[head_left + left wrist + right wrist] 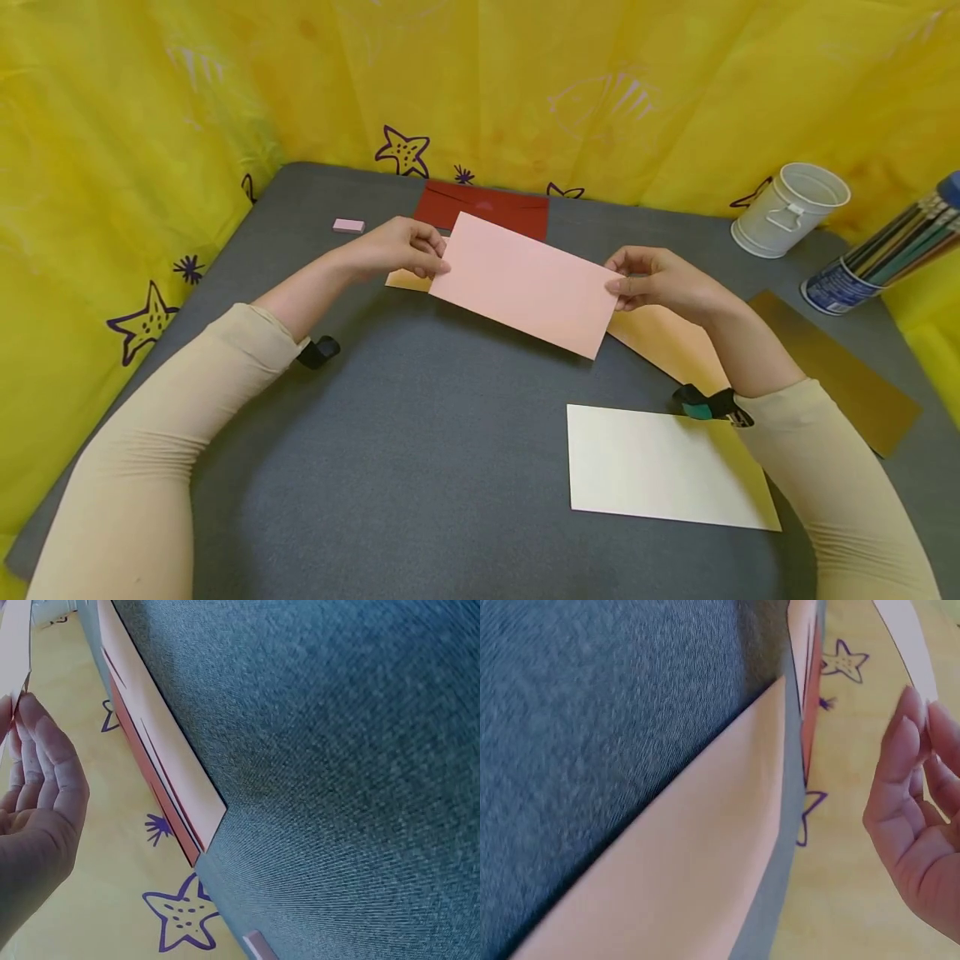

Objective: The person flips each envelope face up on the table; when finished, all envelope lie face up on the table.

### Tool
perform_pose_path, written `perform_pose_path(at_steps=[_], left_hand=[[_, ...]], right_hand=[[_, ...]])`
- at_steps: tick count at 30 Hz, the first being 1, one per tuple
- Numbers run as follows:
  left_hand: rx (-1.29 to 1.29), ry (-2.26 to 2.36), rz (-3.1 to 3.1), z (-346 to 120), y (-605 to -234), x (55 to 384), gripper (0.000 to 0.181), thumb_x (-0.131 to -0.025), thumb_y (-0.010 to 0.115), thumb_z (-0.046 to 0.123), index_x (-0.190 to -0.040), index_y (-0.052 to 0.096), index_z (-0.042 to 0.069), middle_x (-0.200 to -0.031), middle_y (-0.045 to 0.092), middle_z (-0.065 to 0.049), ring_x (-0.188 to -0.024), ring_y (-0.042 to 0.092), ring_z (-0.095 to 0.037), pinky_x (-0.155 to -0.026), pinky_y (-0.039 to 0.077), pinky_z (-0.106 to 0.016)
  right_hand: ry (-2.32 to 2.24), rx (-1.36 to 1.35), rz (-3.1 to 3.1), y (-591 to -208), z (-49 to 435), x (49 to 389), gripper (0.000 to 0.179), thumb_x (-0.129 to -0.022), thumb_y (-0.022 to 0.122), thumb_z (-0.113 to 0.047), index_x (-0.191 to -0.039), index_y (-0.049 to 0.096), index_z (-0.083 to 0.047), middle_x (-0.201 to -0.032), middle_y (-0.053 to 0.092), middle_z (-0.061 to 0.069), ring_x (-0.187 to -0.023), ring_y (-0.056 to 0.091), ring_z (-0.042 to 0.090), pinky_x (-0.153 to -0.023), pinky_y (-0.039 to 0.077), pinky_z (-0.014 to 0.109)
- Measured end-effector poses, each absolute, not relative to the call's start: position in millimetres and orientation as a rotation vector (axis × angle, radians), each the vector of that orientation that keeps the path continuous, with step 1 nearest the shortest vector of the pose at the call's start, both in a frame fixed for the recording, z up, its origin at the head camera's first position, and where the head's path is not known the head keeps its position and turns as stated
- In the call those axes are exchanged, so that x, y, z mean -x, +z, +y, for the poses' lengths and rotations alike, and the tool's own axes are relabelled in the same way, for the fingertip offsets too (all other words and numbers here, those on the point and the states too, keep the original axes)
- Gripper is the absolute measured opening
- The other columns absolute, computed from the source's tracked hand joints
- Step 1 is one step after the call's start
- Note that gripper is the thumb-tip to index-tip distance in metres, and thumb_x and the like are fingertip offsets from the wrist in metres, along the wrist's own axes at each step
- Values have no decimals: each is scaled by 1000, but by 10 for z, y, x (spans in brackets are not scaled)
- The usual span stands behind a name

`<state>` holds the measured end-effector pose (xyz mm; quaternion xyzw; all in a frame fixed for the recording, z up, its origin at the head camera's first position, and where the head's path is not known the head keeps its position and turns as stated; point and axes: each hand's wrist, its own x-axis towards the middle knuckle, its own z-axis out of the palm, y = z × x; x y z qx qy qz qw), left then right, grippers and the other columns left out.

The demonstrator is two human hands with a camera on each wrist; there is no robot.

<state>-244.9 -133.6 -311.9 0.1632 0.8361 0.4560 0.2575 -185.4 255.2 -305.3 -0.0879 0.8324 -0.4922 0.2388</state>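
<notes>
Both hands hold up a plain pink envelope point(525, 287), tilted down to the right over the table. My left hand point(408, 248) pinches its left edge between thumb and fingers. At the opposite short edge, my right hand point(652, 279) does the same. Behind it a red envelope point(491, 204) with a flap lies at the table's back. A light orange envelope point(408, 280) in front of the red one is mostly hidden by the pink one. Under my right hand lies another light orange envelope point(705, 825). A cream-white envelope point(660, 467) is nearer, below my right wrist.
A mustard-brown envelope point(825, 367) lies right of my right forearm. Farther back stand a white metal pail point(772, 221) and a blue can point(840, 285) full of pencils point(907, 237). A small pink eraser point(348, 226) sits back left. Yellow patterned cloth point(480, 83) hangs behind the grey table point(360, 467).
</notes>
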Motion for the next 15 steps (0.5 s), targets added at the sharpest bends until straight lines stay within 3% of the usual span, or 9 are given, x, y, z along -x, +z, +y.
perform_pose_path(at_steps=[6, 11, 15], left_hand=[[-383, 1314, 2265, -1340, -3120, 2464, 23, -92, 68, 17, -106, 60, 1, -88, 66, 1, -83, 64, -16, -81, 57, -25], [-342, 1394, 2255, -1362, -3115, 2469, 22, -92, 69, 17, -105, 60, 1, -83, 64, 3, -82, 64, -13, -85, 57, -28], [-350, 1439, 2232, -1385, -3124, 2471, 20, -93, 68, 16, -104, 60, 1, -82, 63, 3, -80, 64, -12, -85, 57, -30]], right_hand=[[-1537, 117, 2199, -3032, 2587, 1856, 14, -97, 62, -17, -107, 59, -8, -85, 63, -5, -77, 62, 11, -74, 57, 22], [-1634, 79, 2100, -3021, 2596, 1842, 4, -96, 62, -10, -99, 65, -10, -84, 69, -4, -80, 68, 12, -77, 60, 22], [-1704, 125, 1992, -3035, 2624, 1839, 9, -95, 62, -1, -94, 68, -8, -85, 72, 0, -81, 71, 12, -79, 60, 23]])
